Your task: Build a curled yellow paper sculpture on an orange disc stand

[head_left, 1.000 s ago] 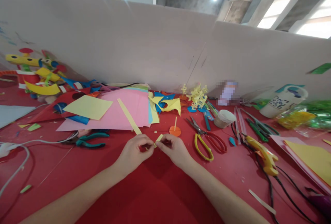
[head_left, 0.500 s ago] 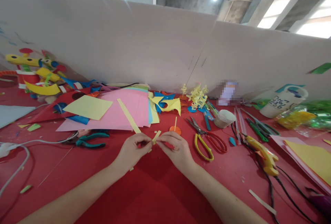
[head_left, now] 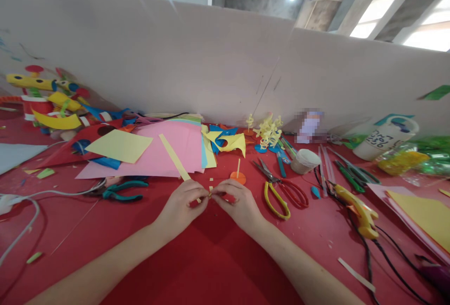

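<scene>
My left hand (head_left: 183, 206) and my right hand (head_left: 236, 204) meet fingertip to fingertip over the red table (head_left: 211, 258). Both pinch a small folded yellow paper strip (head_left: 210, 193), of which only a short bit shows between the fingers. A long yellow paper strip (head_left: 174, 157) lies just beyond my left hand, across a pink sheet (head_left: 165, 152). An orange paper disc with a stick (head_left: 238, 176) stands right behind my right hand.
Scissors with yellow and red handles (head_left: 279, 192) lie right of my hands, green pliers (head_left: 123, 190) to the left. A yellow glue gun (head_left: 356, 209) and black cables sit at the right. Coloured paper sheets, a paper cup (head_left: 305, 161) and paper crafts line the back wall.
The free end of the yellow strip, sticking up between my fingers before, is now folded down and mostly hidden. My hands stayed in place, fingertips pressed closer together.
</scene>
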A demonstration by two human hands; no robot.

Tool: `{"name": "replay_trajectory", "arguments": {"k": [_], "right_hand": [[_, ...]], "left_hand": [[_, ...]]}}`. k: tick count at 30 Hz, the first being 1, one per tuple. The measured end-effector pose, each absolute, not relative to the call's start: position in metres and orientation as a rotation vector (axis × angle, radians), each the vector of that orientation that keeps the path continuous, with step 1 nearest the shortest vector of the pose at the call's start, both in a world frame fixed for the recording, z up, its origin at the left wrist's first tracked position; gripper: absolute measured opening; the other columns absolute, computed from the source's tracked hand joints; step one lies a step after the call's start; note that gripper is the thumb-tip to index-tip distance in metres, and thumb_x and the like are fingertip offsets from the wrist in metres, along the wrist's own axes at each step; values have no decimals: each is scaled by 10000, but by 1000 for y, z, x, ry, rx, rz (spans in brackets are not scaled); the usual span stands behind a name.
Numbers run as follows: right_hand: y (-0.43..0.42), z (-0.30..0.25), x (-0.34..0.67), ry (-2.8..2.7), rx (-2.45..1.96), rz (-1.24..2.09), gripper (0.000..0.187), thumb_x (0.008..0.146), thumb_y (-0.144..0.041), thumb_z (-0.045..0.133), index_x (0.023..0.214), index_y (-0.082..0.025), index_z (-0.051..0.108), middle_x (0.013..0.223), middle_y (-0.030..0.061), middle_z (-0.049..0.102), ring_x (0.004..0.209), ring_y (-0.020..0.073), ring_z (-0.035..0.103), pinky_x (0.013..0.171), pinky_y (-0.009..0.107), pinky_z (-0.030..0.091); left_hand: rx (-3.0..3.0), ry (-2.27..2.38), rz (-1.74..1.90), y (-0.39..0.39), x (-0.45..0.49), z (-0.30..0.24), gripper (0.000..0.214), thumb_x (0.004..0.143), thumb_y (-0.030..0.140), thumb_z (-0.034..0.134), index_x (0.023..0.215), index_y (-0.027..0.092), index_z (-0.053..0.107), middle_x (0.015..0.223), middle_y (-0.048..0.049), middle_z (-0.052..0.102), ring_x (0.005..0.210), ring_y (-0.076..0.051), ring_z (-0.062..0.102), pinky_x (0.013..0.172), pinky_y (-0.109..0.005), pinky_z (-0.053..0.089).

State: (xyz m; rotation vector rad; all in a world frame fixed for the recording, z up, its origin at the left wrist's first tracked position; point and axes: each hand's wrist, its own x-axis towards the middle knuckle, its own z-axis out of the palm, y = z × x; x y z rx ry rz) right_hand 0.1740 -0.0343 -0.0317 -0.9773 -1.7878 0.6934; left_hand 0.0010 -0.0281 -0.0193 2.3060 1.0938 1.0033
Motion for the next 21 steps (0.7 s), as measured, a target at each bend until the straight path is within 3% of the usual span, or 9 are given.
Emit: {"name": "replay_trajectory", "arguments": {"k": [5, 8, 13, 21], "right_hand": [[-31, -28, 177, -1778, -1055, 860, 69, 747, -154, 583, 731, -198, 635, 723, 18, 591, 659, 140, 549, 636, 269, 461], [-28, -29, 178, -1622, -1080, 1174, 39, 728, -220, 613, 711, -185, 619, 697, 2, 593, 645, 131, 540, 625, 266, 437], [-27, -28, 178, -1339, -989, 1646, 175, 684, -327, 678, 705, -162, 625, 623, -25, 591, 562, 89, 510, 605, 240, 413], [-29, -29, 179, -1121, -892, 1750, 271, 631, -314, 745, 787, -180, 569, 639, -46, 598, 586, 74, 543, 604, 209, 409]], "left_hand": [[2367, 1087, 863, -27, 1, -15, 142, 835, 204, 477, 754, 192, 593, 741, -27, 590, 729, -162, 537, 694, -281, 434], [2262, 1097, 764, -24, 0, -11, 174, 838, 235, 466, 720, 187, 584, 710, -16, 573, 711, -159, 531, 674, -273, 426], [1965, 1029, 695, -19, -3, -12, 197, 823, 269, 474, 689, 175, 584, 682, 2, 564, 673, -139, 529, 660, -258, 421], [1636, 1014, 652, -17, -1, -13, 240, 779, 381, 523, 748, 163, 617, 689, 0, 584, 677, -147, 525, 648, -256, 401]]}}
